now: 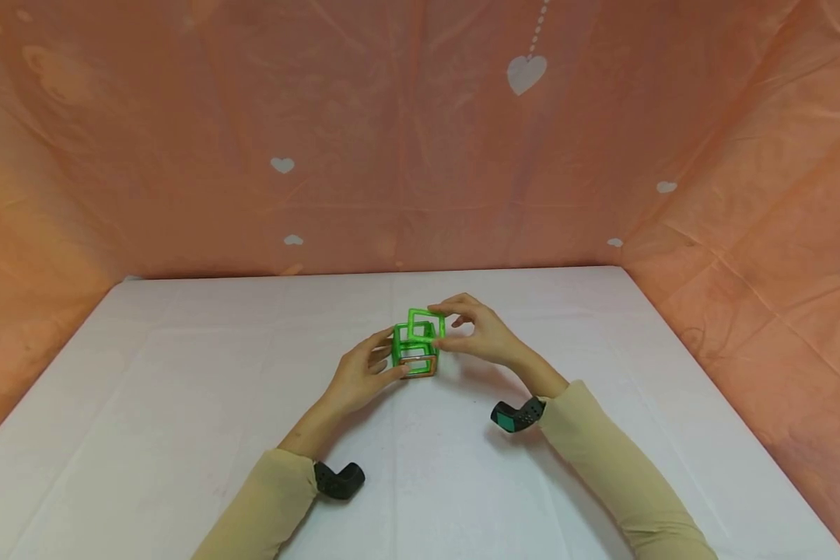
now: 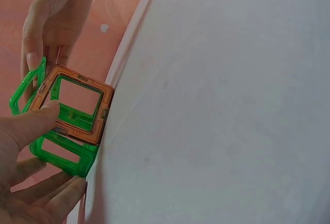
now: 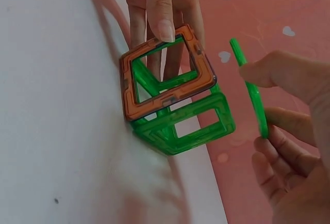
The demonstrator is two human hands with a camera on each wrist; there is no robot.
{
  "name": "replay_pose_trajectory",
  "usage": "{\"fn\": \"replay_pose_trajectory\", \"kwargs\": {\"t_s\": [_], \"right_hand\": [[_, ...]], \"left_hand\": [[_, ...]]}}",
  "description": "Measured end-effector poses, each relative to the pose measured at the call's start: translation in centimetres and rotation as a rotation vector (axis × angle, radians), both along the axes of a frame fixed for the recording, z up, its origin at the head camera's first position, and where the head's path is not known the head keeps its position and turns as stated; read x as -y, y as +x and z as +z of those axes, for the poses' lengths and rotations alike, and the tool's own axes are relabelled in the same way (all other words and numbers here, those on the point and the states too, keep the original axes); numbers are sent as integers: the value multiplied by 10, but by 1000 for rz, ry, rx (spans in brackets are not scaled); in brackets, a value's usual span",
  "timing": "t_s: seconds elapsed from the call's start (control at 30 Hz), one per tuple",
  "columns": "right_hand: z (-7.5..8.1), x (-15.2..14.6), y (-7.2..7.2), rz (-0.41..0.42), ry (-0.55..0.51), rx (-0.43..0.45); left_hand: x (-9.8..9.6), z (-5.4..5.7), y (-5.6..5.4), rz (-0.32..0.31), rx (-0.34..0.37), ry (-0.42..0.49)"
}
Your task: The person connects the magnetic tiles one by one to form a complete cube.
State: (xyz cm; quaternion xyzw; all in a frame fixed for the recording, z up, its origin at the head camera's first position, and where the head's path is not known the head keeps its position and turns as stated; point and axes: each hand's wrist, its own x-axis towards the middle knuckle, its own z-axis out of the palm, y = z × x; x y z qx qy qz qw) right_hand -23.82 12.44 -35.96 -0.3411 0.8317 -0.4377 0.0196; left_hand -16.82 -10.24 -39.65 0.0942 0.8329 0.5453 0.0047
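Observation:
A small box of square magnetic tiles stands on the table, with an orange tile [image 3: 170,101] on the side nearest the person and green tiles [image 3: 203,140] on other sides. My left hand [image 1: 358,377] holds this box from the left, thumb on the orange tile's frame and fingers along the green side. Between thumb and fingers, my right hand [image 1: 486,334] pinches a lighter green square tile [image 1: 411,324]. That tile is raised over the top of the box; the right wrist view shows a gap between the two.
A white cloth covers the table [image 1: 182,404]. Orange sheeting with pale hearts [image 1: 406,155] hangs behind and at both sides. Dark wrist devices [image 1: 339,481] are worn at both sleeve cuffs.

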Motion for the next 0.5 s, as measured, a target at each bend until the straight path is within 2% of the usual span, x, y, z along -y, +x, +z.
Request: {"fn": "replay_pose_trajectory", "kwargs": {"t_s": [0.5], "right_hand": [[-1, 10, -2, 97, 28, -22]], "left_hand": [[2, 0, 0, -1, 4, 5]]}}
